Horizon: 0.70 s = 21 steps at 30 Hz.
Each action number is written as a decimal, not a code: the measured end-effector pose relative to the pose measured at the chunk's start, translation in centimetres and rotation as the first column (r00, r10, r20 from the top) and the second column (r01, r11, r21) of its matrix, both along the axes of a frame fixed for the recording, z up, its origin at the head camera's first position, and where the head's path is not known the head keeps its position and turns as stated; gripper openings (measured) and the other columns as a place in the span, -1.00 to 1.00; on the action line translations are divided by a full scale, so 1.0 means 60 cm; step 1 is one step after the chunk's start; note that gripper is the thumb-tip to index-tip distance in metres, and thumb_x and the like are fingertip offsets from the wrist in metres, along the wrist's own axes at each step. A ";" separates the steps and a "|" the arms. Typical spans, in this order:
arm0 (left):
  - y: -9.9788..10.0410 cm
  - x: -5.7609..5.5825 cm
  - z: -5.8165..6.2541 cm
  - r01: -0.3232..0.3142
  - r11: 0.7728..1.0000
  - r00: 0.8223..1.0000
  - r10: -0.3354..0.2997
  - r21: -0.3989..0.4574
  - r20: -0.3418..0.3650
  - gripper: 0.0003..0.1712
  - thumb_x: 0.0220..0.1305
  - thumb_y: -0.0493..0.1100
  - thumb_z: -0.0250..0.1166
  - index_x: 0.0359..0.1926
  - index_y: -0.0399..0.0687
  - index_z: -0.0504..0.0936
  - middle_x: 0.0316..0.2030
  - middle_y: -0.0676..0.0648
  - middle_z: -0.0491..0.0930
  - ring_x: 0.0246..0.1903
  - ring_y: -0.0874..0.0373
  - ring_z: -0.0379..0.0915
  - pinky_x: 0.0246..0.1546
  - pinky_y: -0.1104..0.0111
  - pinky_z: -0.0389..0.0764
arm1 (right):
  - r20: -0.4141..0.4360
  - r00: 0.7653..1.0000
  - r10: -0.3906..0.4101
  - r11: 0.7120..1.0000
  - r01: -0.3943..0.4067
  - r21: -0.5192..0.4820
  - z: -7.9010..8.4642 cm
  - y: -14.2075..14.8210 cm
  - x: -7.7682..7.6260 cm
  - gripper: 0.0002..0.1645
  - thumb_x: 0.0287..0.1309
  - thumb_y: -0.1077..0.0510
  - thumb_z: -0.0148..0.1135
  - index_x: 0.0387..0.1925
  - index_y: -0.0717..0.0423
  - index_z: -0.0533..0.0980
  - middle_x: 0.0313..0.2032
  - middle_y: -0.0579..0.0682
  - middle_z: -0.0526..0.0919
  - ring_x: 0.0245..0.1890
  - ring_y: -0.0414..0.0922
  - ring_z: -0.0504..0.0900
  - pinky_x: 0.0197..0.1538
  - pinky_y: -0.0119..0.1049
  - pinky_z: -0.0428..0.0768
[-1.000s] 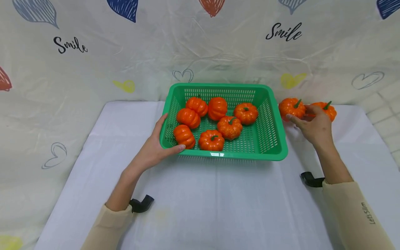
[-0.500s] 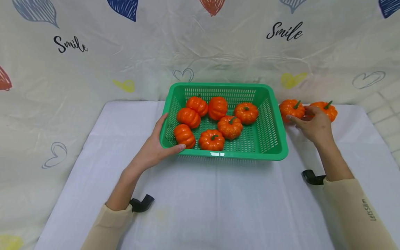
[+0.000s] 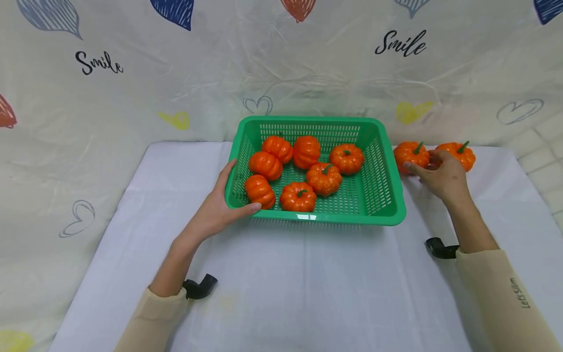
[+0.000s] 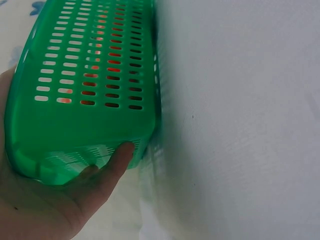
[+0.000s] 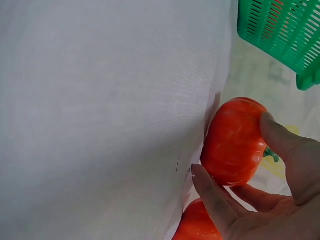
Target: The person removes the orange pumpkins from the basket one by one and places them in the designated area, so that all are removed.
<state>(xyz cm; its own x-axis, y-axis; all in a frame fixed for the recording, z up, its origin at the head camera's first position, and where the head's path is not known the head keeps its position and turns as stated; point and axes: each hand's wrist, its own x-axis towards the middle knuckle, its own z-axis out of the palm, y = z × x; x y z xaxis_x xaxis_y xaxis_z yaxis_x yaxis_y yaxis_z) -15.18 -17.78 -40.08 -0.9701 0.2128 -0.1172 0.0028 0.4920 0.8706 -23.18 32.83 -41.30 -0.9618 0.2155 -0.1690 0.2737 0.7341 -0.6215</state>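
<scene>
A green plastic basket (image 3: 352,218) with slotted walls stands at the table's middle back and holds several small orange pumpkins (image 3: 324,180). My left hand (image 3: 215,210) grips its front left corner, thumb over the rim; in the left wrist view the fingers (image 4: 117,162) lie along the outer wall. To the right of the basket, my right hand (image 3: 444,178) holds a pumpkin with a green stem (image 3: 411,155) between thumb and fingers, low at the tabletop. Just beyond that hand sits another pumpkin (image 3: 459,155), partly hidden by it.
A white cloth (image 3: 303,283) covers the table. Behind it hangs a pale sheet (image 3: 308,63) printed with leaves, hearts and lettering. Light tiles (image 3: 543,161) show past the table's right edge. Both wrists carry black camera mounts (image 3: 200,287).
The right hand and forearm have shifted very slightly, still at the same pumpkin. The left hand and the basket stay where they were.
</scene>
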 end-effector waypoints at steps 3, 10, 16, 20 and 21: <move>0.000 0.000 0.000 0.000 1.000 1.000 0.000 0.000 -0.001 0.31 0.18 0.21 0.51 0.66 0.52 -0.26 0.66 0.02 -0.02 0.56 -0.12 0.11 0.43 -0.24 0.38 | 0.001 1.000 -0.004 1.000 0.004 0.023 -0.002 0.000 -0.001 0.17 0.38 -0.37 0.15 0.58 0.40 0.03 0.40 0.53 0.31 0.34 0.41 0.36 0.19 0.16 0.61; 0.000 0.000 0.000 0.001 1.000 1.000 -0.001 -0.004 -0.003 0.30 0.18 0.22 0.51 0.65 0.54 -0.26 0.65 0.02 0.01 0.55 -0.11 0.12 0.43 -0.24 0.38 | -0.002 1.000 0.011 0.999 -0.011 0.050 -0.004 0.000 -0.001 0.19 0.39 -0.41 0.10 0.56 0.45 0.03 0.39 0.56 0.31 0.34 0.43 0.33 0.32 0.34 0.49; -0.001 0.001 -0.001 -0.001 1.000 1.000 0.001 -0.005 -0.001 0.31 0.18 0.23 0.51 0.65 0.56 -0.26 0.65 0.02 0.00 0.55 -0.11 0.12 0.44 -0.24 0.36 | 0.003 1.000 0.026 0.997 -0.026 0.079 -0.004 -0.003 0.001 0.24 0.38 -0.48 0.03 0.55 0.48 0.02 0.32 0.56 0.34 0.25 0.43 0.35 0.27 0.37 0.49; -0.001 0.001 -0.002 0.000 1.000 1.000 0.000 -0.002 0.001 0.31 0.17 0.24 0.51 0.65 0.55 -0.26 0.65 0.01 0.00 0.55 -0.11 0.12 0.43 -0.24 0.38 | 0.033 0.999 0.011 0.997 -0.014 0.073 -0.002 -0.005 0.003 0.24 0.39 -0.49 -0.02 0.57 0.44 -0.04 0.31 0.53 0.31 0.22 0.41 0.33 0.27 0.37 0.50; -0.002 0.001 -0.001 -0.001 1.000 1.000 0.001 -0.002 0.000 0.31 0.17 0.24 0.51 0.65 0.55 -0.26 0.65 0.01 0.01 0.55 -0.11 0.12 0.43 -0.24 0.38 | 0.044 0.999 0.006 0.998 -0.009 0.069 -0.001 -0.006 0.003 0.25 0.39 -0.49 -0.03 0.58 0.43 -0.06 0.32 0.53 0.31 0.23 0.41 0.33 0.28 0.37 0.49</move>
<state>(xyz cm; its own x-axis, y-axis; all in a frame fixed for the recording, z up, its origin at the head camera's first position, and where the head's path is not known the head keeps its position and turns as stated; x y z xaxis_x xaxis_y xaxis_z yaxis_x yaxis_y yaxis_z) -15.12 -17.87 -40.16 -0.9701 0.2119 -0.1180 0.0021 0.4941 0.8694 -22.99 32.49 -41.36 -0.9554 0.2212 -0.1956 0.2939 0.7772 -0.5564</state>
